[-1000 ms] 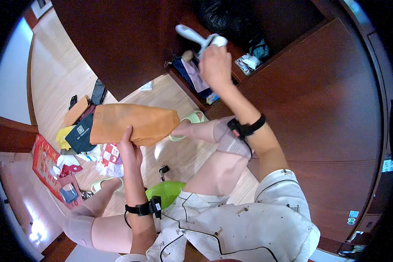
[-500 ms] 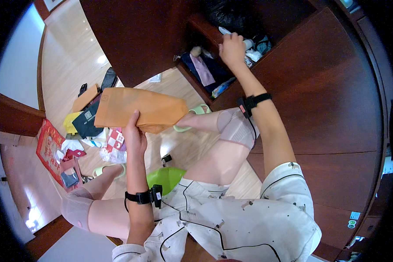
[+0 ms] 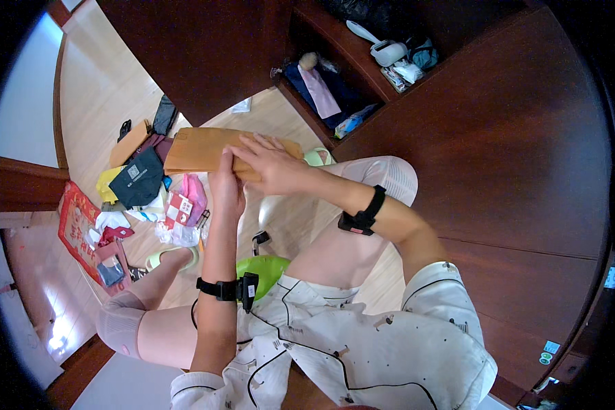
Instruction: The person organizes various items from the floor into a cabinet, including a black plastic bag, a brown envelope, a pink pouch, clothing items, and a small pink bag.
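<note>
My left hand (image 3: 227,188) is closed on the near edge of a folded orange cloth-like bag (image 3: 198,147), its thumb on top and the other fingers hidden beneath. The bag is held flat above the floor, in front of my lap. Across its right part lies my right hand (image 3: 273,167), palm down, with fingers stretched out and touching the upper face. Part of the bag's right end is covered by that hand.
To the left on the floor lie a dark bag (image 3: 138,179), a pink bag (image 3: 195,195), a red printed sheet (image 3: 78,229) and another orange piece (image 3: 128,143). A green stool (image 3: 263,273) stands between my legs. A white-handled scoop-like item (image 3: 388,52) sits in the open cabinet (image 3: 444,130).
My right hand has come away from the white item in the cabinet and moved left onto the orange bag. The bag has become flatter and narrower in my left hand.
</note>
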Demonstrator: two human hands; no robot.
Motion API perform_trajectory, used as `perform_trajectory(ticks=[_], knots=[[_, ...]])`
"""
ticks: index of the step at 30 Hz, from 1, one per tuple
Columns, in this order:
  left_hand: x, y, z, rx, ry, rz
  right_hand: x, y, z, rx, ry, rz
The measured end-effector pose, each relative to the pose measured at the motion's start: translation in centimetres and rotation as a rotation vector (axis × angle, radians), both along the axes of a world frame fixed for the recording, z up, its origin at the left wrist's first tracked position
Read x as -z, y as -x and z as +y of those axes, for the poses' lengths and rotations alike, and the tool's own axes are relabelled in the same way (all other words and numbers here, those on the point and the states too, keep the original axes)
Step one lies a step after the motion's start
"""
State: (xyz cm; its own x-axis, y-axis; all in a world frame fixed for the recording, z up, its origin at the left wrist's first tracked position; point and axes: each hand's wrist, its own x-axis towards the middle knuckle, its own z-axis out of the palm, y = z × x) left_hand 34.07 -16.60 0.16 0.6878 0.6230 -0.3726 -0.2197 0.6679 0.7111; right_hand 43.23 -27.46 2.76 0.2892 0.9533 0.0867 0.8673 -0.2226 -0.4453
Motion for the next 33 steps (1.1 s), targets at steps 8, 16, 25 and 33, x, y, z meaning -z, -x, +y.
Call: perform_trajectory(ticks=[8,16,25,33], knots=[[1.8,-1.4,1.9,0.133,-0.109,0.179,4.5,-9.7,3.0,0.504,0.391,0.085],[7.6,2.2,4.2,0.137,-0.013,0.401,12.6,-24.5,-2.5,0.984,0.456,-0.428],[11.5,4.1,5.1,0.099,0.079,0.527,21.0,-30.5,-3.4,0.883,0.589,-0.271],[13.0,3.1,5.7,0.152,0.062,0.579,23.8,-29.3,-2.7,0.865,0.742,0.009]])
